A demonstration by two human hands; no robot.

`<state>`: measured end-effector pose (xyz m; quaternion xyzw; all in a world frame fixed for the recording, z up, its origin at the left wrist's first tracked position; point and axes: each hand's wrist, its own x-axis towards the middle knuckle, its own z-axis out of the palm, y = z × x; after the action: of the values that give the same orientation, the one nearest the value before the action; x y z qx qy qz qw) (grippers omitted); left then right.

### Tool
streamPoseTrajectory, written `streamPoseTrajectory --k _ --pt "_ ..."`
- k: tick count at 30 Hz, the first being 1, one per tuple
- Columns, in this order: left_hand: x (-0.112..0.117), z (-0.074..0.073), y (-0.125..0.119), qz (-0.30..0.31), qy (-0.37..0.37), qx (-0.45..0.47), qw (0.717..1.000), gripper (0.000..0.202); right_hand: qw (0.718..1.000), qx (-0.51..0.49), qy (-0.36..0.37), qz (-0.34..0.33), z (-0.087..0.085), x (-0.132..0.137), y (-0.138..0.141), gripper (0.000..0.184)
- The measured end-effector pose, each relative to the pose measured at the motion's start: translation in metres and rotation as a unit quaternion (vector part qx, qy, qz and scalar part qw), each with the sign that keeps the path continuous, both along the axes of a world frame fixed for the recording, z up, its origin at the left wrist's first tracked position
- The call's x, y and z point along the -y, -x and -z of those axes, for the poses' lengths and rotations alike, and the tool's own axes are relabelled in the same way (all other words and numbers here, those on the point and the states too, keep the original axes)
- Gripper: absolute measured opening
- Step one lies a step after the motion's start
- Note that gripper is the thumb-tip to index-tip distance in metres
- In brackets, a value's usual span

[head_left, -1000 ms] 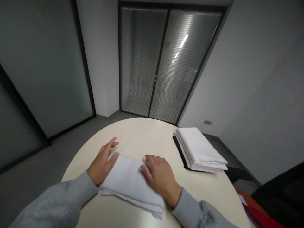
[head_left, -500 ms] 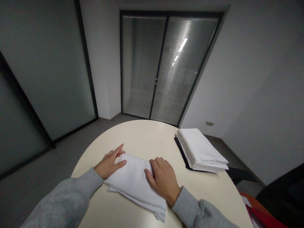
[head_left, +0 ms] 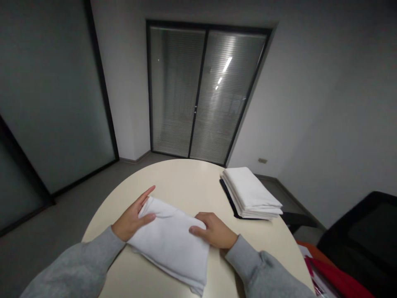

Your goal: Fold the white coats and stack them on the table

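Observation:
A folded white cloth [head_left: 173,244] lies at the near side of the round cream table, its layers showing along the front edge. My left hand [head_left: 133,219] is at its left end, thumb on top and the other fingers stretched along the outer edge. At the right edge my right hand [head_left: 214,229] grips the cloth, thumb on top and fingers curled round the far side, partly hidden. Further back on the right sits a stack of folded white cloths [head_left: 251,190] on a dark folded piece [head_left: 229,198].
The round table [head_left: 180,176] has its far edge near a glass door [head_left: 198,95] with blinds. A black mesh chair [head_left: 366,236] stands at the right, with red fabric [head_left: 338,277] beside it. Frosted panels [head_left: 52,95] are on the left.
My right hand has gone from lying over the cloth's top to gripping its right edge. My left fingers have spread more along the left end. The whole view has shifted slightly.

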<state>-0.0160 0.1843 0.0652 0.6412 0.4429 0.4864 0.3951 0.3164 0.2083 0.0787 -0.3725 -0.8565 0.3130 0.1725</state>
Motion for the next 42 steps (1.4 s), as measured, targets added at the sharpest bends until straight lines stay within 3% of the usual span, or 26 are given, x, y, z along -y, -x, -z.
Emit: streamPoseTrajectory --k 4,7,10,14,20,23,26,29,33,38,42 --pt "0.003 -0.005 -0.004 0.017 0.033 0.045 0.998 0.107 0.994 0.021 0.104 -0.03 -0.025 0.005 -0.011 0.043" --pt "0.007 -0.005 -0.017 0.046 0.071 0.082 0.993 0.107 0.991 0.071 0.109 -0.037 -0.045 0.015 -0.009 0.049" --pt "0.016 -0.006 -0.035 0.061 0.096 0.109 0.987 0.109 0.99 0.092 0.09 -0.058 -0.052 0.025 0.0 0.054" --pt "0.026 -0.008 -0.05 0.067 0.112 0.131 0.983 0.108 0.99 0.04 0.104 -0.085 -0.045 0.027 0.006 0.046" --pt "0.021 -0.009 -0.045 0.084 0.106 0.136 0.981 0.081 0.973 -0.058 0.207 -0.081 -0.027 0.017 0.001 0.043" --pt "0.018 -0.003 -0.043 0.087 0.136 0.131 0.978 0.083 0.955 -0.099 0.269 -0.07 -0.017 0.014 0.0 0.045" --pt "0.015 0.003 -0.041 0.132 0.156 0.074 0.976 0.087 0.936 -0.135 0.319 -0.061 -0.009 0.013 0.0 0.046" --pt "0.013 0.007 -0.037 0.146 0.117 -0.012 0.982 0.088 0.94 -0.131 0.313 -0.04 -0.006 0.012 -0.001 0.046" --pt "0.01 0.011 -0.034 0.077 0.046 -0.073 0.993 0.09 0.957 -0.089 0.277 -0.016 -0.011 0.012 -0.001 0.048" --pt "0.012 0.018 -0.035 0.079 0.03 -0.068 0.994 0.086 0.967 -0.084 0.239 -0.038 -0.014 0.014 0.001 0.055" --pt "0.015 0.014 -0.036 0.099 0.034 -0.058 0.993 0.082 0.954 -0.136 0.257 -0.07 -0.01 0.016 0.004 0.057"
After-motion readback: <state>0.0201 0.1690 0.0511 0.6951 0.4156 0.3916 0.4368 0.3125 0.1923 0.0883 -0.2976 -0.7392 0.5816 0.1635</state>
